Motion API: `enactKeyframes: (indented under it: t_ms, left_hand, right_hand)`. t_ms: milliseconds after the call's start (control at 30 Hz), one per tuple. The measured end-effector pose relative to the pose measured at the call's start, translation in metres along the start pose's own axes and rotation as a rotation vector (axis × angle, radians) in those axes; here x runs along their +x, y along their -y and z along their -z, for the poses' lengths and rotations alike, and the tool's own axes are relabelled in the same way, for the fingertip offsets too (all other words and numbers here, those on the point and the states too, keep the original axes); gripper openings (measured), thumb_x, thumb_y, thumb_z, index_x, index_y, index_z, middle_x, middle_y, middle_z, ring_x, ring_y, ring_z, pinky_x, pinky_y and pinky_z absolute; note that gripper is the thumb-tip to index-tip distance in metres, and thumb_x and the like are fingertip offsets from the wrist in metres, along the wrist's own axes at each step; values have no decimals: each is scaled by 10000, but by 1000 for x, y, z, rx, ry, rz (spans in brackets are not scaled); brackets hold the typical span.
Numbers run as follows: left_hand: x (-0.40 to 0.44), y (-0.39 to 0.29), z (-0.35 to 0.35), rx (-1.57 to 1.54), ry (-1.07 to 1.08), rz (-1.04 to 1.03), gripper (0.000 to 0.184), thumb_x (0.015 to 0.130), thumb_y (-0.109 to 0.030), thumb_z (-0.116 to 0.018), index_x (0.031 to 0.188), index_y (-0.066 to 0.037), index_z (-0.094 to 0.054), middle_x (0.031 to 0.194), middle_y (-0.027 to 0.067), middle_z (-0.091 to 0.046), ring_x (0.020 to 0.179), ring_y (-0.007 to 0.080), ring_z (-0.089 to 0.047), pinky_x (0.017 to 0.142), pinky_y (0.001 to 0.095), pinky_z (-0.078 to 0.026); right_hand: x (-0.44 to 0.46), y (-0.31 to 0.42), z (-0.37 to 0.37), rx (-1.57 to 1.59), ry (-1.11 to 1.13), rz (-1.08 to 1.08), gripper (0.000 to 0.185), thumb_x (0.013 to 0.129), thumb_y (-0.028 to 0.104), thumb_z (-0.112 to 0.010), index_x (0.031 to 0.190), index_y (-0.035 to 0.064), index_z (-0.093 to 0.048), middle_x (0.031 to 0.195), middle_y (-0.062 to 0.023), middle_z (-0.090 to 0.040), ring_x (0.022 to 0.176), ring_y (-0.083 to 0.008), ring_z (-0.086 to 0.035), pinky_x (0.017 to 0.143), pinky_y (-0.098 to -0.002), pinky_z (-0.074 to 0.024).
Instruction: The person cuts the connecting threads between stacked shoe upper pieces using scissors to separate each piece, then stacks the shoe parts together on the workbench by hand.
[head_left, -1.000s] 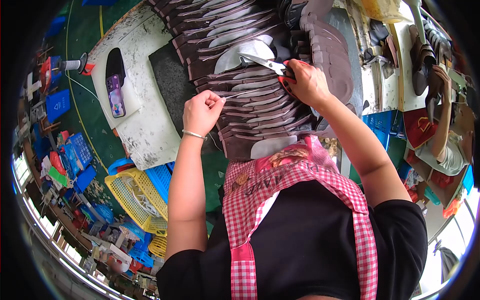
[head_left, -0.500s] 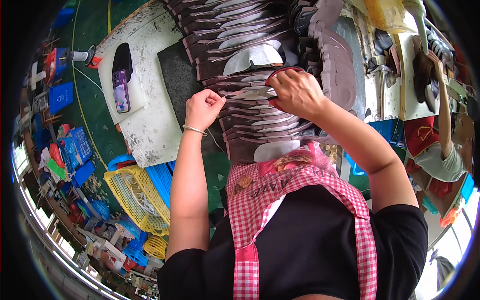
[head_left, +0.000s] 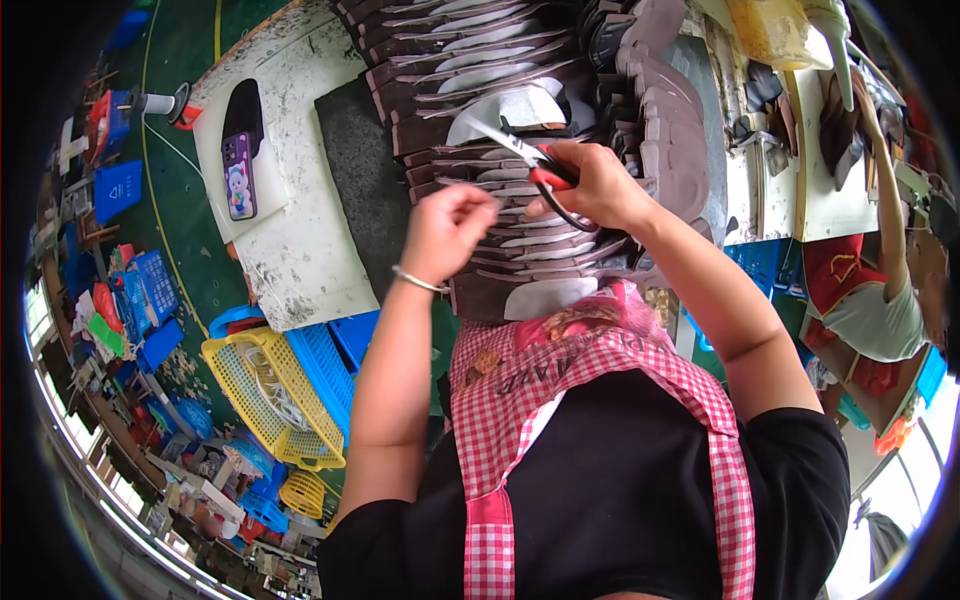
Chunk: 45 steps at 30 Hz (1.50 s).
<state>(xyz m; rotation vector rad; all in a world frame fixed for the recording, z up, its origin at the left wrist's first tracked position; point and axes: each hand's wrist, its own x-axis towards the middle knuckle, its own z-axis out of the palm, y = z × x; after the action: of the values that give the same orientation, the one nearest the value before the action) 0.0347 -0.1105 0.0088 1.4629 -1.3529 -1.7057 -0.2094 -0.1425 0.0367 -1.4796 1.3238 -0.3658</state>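
Note:
My right hand (head_left: 605, 190) grips a pair of scissors (head_left: 558, 175) with red and black handles, its blades pointing up and left over the stack. Blurred by motion, my left hand (head_left: 448, 232) hovers over the stack's left edge with its fingers curled together. Whatever lies between those fingertips is too small to make out. Beneath both hands runs a long overlapping row of dark brown pieces (head_left: 480, 185) with white lining, which look like shoe parts. A larger white-lined piece (head_left: 530, 105) lies on top of the row, just beyond the scissors.
On the white board (head_left: 300, 270) at left lie a phone (head_left: 239, 178) and a black sole-shaped piece (head_left: 243, 115). A yellow basket (head_left: 262, 385) and a blue basket (head_left: 325, 370) stand lower left. At right, another person's arm (head_left: 888, 190) reaches to shoes (head_left: 840, 130).
My left hand has moved right and slightly down, towards my right hand. The scissors have turned in my right hand, and their blades now point up and left instead of straight left.

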Motion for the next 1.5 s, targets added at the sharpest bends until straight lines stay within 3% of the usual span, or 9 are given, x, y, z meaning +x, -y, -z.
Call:
enactKeyframes:
  t_ms: [100, 300, 567, 700, 867, 967, 1133, 1367, 1500]
  left_hand:
    - [3, -14, -37, -25, 112, 73, 124, 911, -86, -673, 982, 13, -652, 808, 3, -659, 668, 47, -591, 559, 213, -482]
    - [6, 17, -13, 91, 109, 56, 156, 852, -134, -741, 926, 2, -723, 789, 57, -723, 710, 76, -654, 673, 248, -536]
    - [-3, 32, 39, 436, -96, 115, 134, 797, -165, -783, 831, -47, -731, 636, 20, -661, 586, 61, -593, 576, 254, -489]
    - [9, -2, 26, 738, -155, 178, 231, 764, -299, -800, 755, -85, -713, 576, 31, -605, 511, 131, -568, 537, 291, -469]
    - [19, 8, 16, 920, -254, 134, 346, 768, -445, -773, 734, -111, -693, 691, 106, -692, 706, 333, -694, 636, 435, -552]
    - [17, 2, 12, 1006, -258, 196, 363, 763, -462, -773, 731, -111, -682, 693, 112, -690, 699, 343, -687, 635, 437, -551]
    - [6, 16, 35, 640, -169, 96, 170, 784, -237, -746, 787, -75, -693, 682, 59, -689, 638, 194, -683, 626, 331, -533]
    - [3, 22, 38, 630, -218, 97, 112, 804, -185, -717, 828, -76, -713, 709, 73, -703, 635, 196, -680, 626, 317, -531]
    - [-4, 22, 31, 303, -223, 44, 106, 837, -129, -709, 867, -28, -711, 742, 67, -714, 654, 138, -673, 636, 281, -532]
  right_hand:
    - [-4, -5, 3, 111, 82, -98, 308, 771, 133, -830, 976, -6, -646, 792, -2, -611, 753, -62, -534, 706, -254, -484]
    - [-25, -33, 26, -358, -239, -50, 336, 834, 205, -715, 1117, 36, -648, 895, -232, -675, 815, -430, -635, 731, -404, -524]
    - [-19, -53, 15, -565, -261, -72, 344, 793, 229, -739, 1093, 99, -634, 907, -158, -688, 834, -394, -659, 705, -467, -529]
    - [-17, -58, 10, -640, -292, -23, 362, 766, 220, -752, 1079, 109, -610, 906, -115, -685, 804, -367, -668, 675, -461, -536]
    - [-25, -52, 13, -727, -354, 98, 319, 768, 245, -741, 1012, 96, -598, 938, -80, -673, 828, -321, -679, 690, -435, -555]
    - [-26, -33, 12, -712, -304, 423, 393, 741, 330, -777, 1019, 107, -612, 930, -64, -663, 873, -266, -675, 726, -392, -560]
    - [-11, -16, -6, -936, -98, 447, 461, 782, 408, -730, 1033, 37, -623, 917, -70, -665, 889, -223, -665, 752, -347, -555]
    - [2, -12, -24, -1082, -75, 408, 302, 810, 294, -693, 987, 60, -623, 844, -62, -684, 812, -241, -686, 679, -370, -563]
    - [-7, 1, -9, -736, -61, 215, 399, 774, 360, -752, 1045, 77, -680, 839, -100, -709, 801, -261, -701, 671, -379, -558]
